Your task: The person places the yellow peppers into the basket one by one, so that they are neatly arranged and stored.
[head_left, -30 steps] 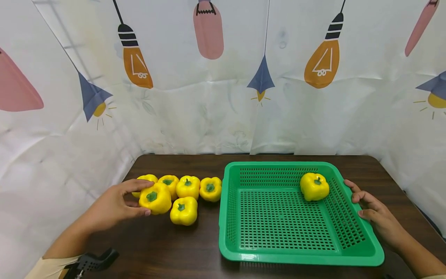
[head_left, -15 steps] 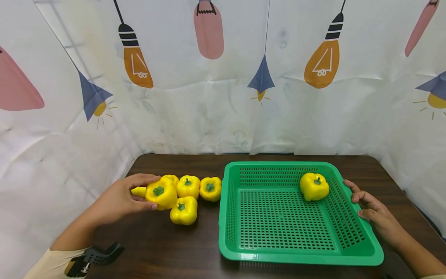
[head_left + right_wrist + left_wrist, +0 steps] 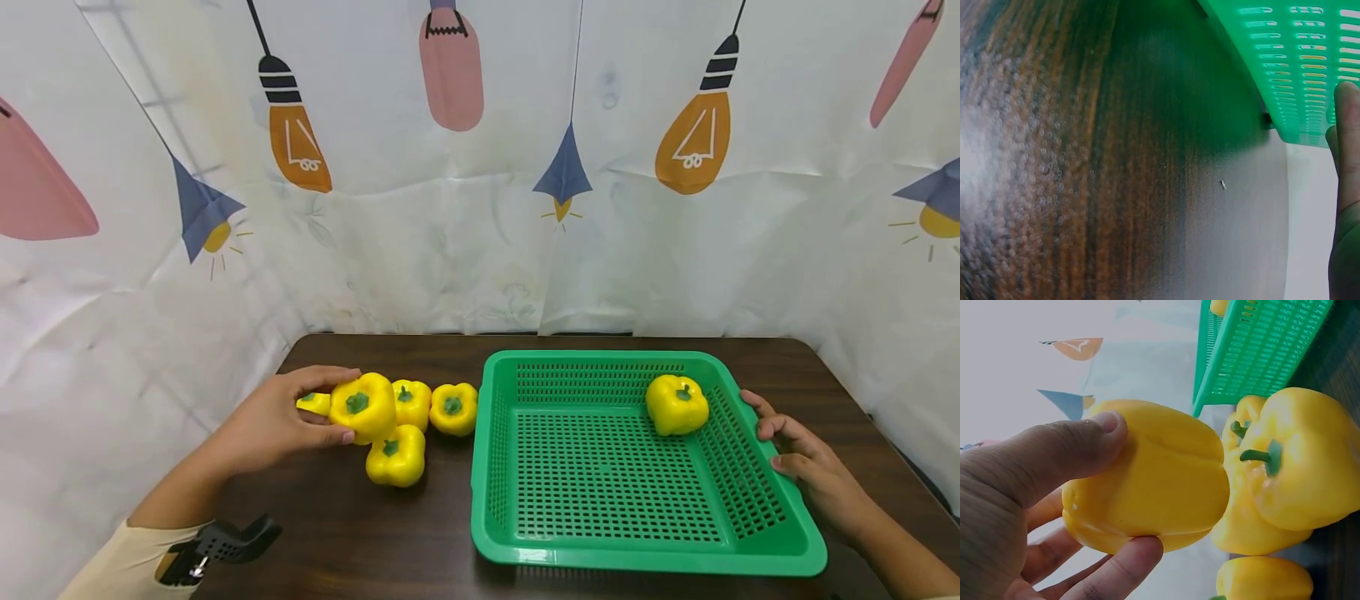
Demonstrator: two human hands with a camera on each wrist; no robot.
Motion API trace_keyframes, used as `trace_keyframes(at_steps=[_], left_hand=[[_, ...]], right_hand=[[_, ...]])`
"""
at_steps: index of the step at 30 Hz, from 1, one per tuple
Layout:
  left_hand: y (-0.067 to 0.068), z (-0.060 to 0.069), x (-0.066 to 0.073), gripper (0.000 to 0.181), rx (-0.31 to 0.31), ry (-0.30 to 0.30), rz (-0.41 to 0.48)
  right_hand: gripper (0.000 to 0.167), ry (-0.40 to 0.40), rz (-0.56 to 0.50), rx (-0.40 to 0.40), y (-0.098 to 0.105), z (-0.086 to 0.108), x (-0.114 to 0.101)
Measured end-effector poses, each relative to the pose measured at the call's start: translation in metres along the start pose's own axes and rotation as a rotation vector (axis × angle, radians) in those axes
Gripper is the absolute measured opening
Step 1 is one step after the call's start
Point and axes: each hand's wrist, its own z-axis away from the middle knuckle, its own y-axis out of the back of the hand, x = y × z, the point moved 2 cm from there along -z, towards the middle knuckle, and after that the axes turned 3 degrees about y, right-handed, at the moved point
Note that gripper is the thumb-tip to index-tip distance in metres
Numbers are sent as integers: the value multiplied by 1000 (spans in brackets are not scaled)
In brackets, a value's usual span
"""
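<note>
Curtained booth, white lamp-print cloth [image 3: 450, 250] around a dark wood-grain table [image 3: 360, 542], room type unclear

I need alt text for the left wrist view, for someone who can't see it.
A left hand grips a yellow bell pepper. Other yellow peppers lie on a dark table at the picture's right, and a green perforated basket shows at the upper right.

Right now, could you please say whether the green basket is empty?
No, a yellow pepper lies in the green basket near its far right corner.
</note>
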Motion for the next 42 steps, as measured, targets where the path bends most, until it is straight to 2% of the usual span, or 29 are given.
trace_keyframes(at_steps=[12, 20, 26, 32, 42], left_hand=[[-4, -7, 20, 69, -17, 0, 46], [-14, -18, 33, 68, -68, -40, 105], [-21, -26, 41, 67, -94, -70, 95], [-28, -31, 49, 69, -99, -75, 79], [-42, -44, 59, 73, -123, -93, 93]], right_hand=[[34, -8, -24, 0, 1, 1, -1], [34, -18, -41, -5, 0, 3, 0], [34, -15, -32, 1, 0, 2, 0], [33, -3, -25, -5, -1, 0, 0], [35, -1, -65, -13, -1, 0, 1]])
